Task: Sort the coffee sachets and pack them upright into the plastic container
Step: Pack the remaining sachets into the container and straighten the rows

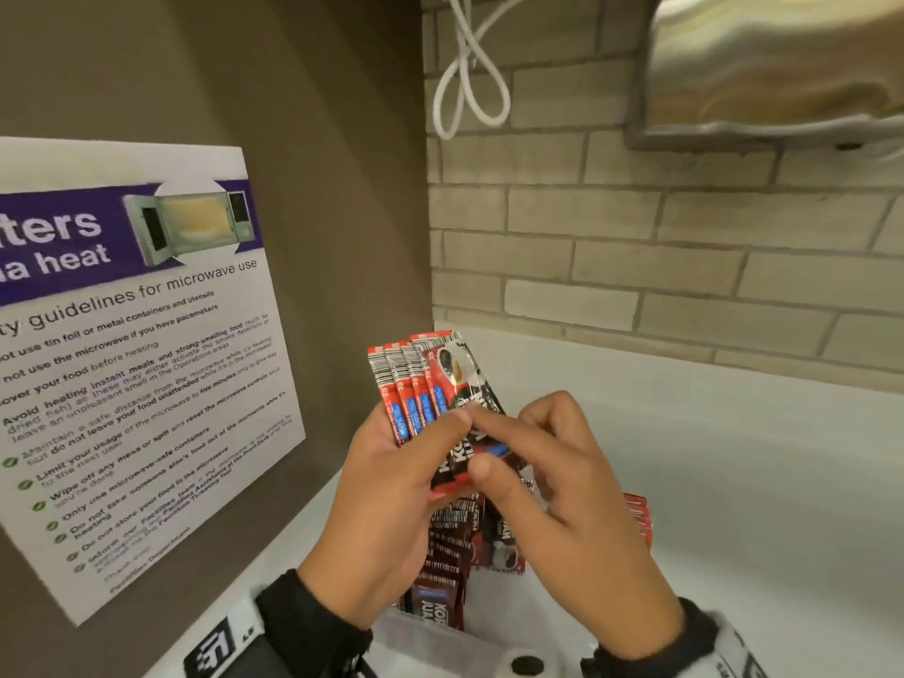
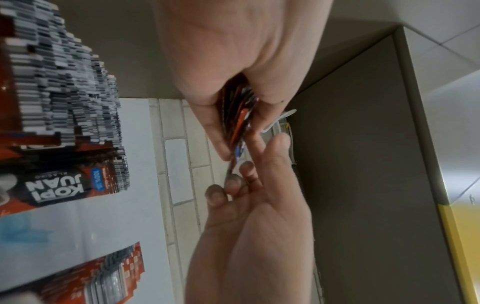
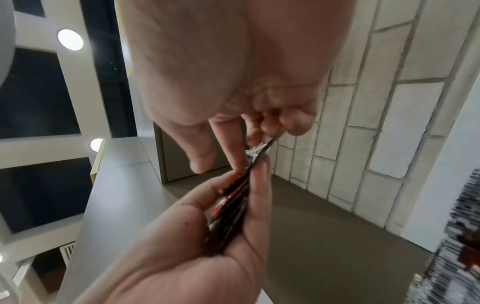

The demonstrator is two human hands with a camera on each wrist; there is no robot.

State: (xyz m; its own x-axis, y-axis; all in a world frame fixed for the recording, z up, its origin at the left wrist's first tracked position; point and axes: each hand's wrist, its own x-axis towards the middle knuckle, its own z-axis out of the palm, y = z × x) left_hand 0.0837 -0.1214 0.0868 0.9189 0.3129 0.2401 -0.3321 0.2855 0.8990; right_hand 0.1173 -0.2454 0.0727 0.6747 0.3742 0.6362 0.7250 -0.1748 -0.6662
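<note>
Above the container (image 1: 420,643), at 12 o'clock from it, left hand (image 1: 391,501) clamps a fanned stack of sachets (image 1: 416,384) while right hand (image 1: 553,486) pinches the front one; loose grip could spill the fan.

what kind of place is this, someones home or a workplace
Most likely a shared office pantry: a printed notice of microwave-use guidelines mentions a Facilities team and Front Desk, and bulk coffee sachets stand on a white counter under a brick-tile wall.
</note>
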